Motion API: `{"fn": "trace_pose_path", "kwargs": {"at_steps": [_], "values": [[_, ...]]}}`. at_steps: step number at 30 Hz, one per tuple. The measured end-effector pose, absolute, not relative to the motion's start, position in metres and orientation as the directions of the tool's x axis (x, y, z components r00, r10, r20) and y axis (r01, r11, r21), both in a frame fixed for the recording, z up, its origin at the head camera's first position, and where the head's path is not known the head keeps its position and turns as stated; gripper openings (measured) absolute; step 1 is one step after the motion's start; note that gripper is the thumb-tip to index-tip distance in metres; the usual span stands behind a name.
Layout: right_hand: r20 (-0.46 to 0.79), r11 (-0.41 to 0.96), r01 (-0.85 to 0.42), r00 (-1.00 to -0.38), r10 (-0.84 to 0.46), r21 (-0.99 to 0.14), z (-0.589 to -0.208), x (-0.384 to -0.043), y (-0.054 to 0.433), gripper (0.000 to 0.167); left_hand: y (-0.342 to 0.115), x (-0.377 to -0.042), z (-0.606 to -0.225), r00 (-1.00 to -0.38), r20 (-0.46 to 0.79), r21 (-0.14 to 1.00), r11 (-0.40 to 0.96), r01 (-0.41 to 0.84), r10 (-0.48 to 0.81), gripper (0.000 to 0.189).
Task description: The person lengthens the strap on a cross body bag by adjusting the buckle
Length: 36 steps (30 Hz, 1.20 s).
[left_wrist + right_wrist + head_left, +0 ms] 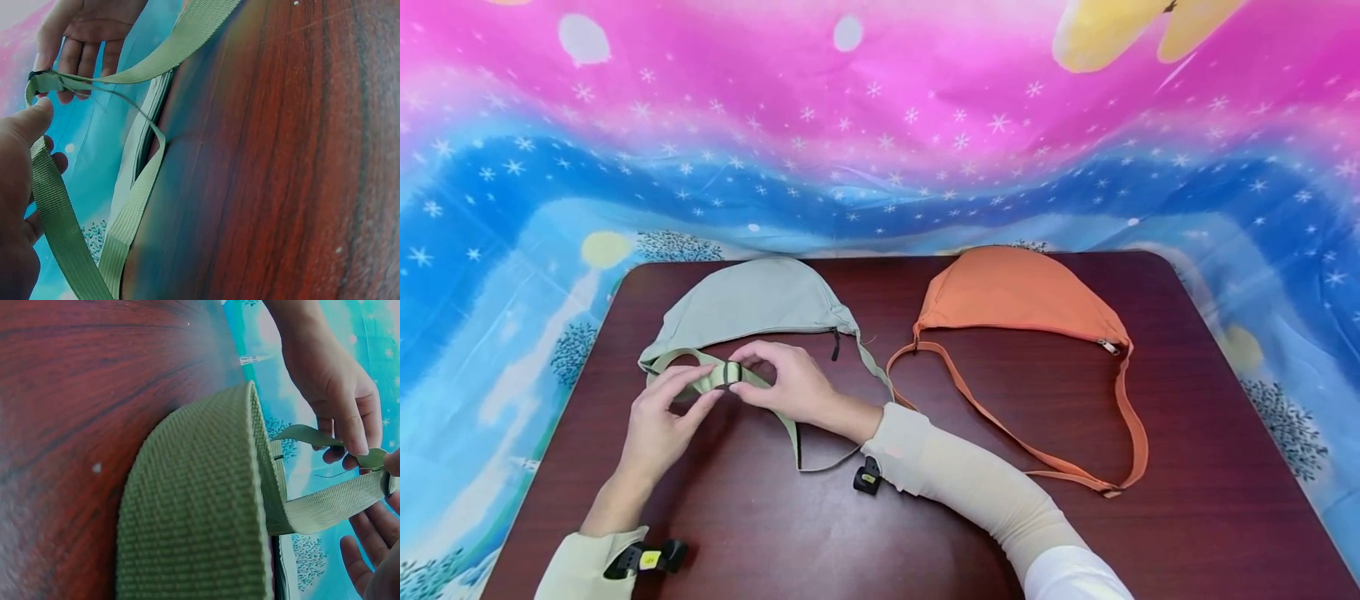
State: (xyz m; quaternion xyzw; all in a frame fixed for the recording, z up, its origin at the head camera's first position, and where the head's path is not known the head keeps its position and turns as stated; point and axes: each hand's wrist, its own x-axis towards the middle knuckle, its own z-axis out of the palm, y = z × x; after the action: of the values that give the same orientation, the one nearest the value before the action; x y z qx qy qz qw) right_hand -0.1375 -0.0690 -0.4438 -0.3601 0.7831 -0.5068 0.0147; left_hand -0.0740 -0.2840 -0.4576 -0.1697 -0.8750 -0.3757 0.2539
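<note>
A pale grey-green crescent bag (pixel 760 296) lies at the back left of the table, its zipper side toward me. Its green webbing strap (pixel 59 206) is lifted off the tabletop in loops. My left hand (pixel 658 421) pinches the strap between thumb and fingers, just left of a dark slide buckle (pixel 727 373). On the buckle's right side, my right hand (pixel 790 383) pinches with thumb and index finger. In the left wrist view the right hand's other fingers (pixel 87 59) extend loosely behind the strap. The strap's slack hangs down to the table below the right hand.
An orange crescent bag (pixel 1022 292) lies at the back right, its orange strap (pixel 1131 433) looped toward me on the dark red-brown table (pixel 925 533). Behind the table hangs a pink and blue patterned cloth (pixel 880 125). A black zipper pull (pixel 836 344) dangles from the pale bag.
</note>
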Motion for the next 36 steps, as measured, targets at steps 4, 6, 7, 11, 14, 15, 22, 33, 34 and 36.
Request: {"fn": "trace_pose_path", "kwargs": {"at_steps": [4, 6, 7, 11, 14, 15, 22, 33, 34, 36], "values": [[0.35, 0.245, -0.567, -0.736, -0.579, -0.786, -0.4424, -0.1375, -0.0691, 0.028, -0.2835, -0.0743, -0.4572, -0.805, 0.579, 0.55, 0.667, 0.502, 0.129, 0.055], [0.351, 0.243, -0.572, -0.73, -0.586, -0.783, -0.4414, -0.1371, -0.0695, 0.028, -0.2827, -0.0747, -0.4569, -0.799, 0.582, 0.532, 0.672, 0.515, 0.152, 0.055], [0.349, 0.248, -0.574, -0.728, -0.59, -0.78, -0.441, -0.1368, -0.0698, 0.029, -0.2822, -0.0749, -0.4568, -0.797, 0.582, 0.524, 0.674, 0.521, 0.163, 0.054], [0.33, 0.326, -0.597, -0.731, -0.597, -0.733, -0.4408, -0.1348, -0.0702, 0.031, -0.2807, -0.075, -0.4568, -0.789, 0.586, 0.502, 0.683, 0.531, 0.182, 0.052], [0.32, 0.393, -0.606, -0.745, -0.586, -0.692, -0.4422, -0.1332, -0.0699, 0.033, -0.281, -0.0745, -0.458, -0.796, 0.583, 0.513, 0.686, 0.516, 0.163, 0.053], [0.32, 0.405, -0.606, -0.75, -0.579, -0.685, -0.4424, -0.1328, -0.0696, 0.033, -0.2815, -0.0742, -0.4585, -0.799, 0.581, 0.518, 0.689, 0.507, 0.151, 0.053], [0.3, 0.429, -0.58, -0.772, -0.56, -0.692, -0.4454, -0.1341, -0.0676, 0.03, -0.2854, -0.0746, -0.4597, -0.82, 0.562, 0.573, 0.664, 0.481, 0.109, 0.051], [0.239, 0.489, -0.591, -0.76, -0.605, -0.641, -0.4442, -0.1374, -0.064, 0.031, -0.2843, -0.0775, -0.4591, -0.828, 0.536, 0.607, 0.606, 0.513, 0.164, 0.039], [0.241, 0.483, -0.592, -0.757, -0.607, -0.645, -0.4441, -0.1373, -0.0638, 0.031, -0.284, -0.0777, -0.4589, -0.83, 0.533, 0.612, 0.603, 0.512, 0.164, 0.039], [0.243, 0.475, -0.593, -0.754, -0.61, -0.65, -0.4438, -0.1373, -0.0633, 0.03, -0.2837, -0.078, -0.4588, -0.832, 0.53, 0.616, 0.6, 0.51, 0.164, 0.038]]}}
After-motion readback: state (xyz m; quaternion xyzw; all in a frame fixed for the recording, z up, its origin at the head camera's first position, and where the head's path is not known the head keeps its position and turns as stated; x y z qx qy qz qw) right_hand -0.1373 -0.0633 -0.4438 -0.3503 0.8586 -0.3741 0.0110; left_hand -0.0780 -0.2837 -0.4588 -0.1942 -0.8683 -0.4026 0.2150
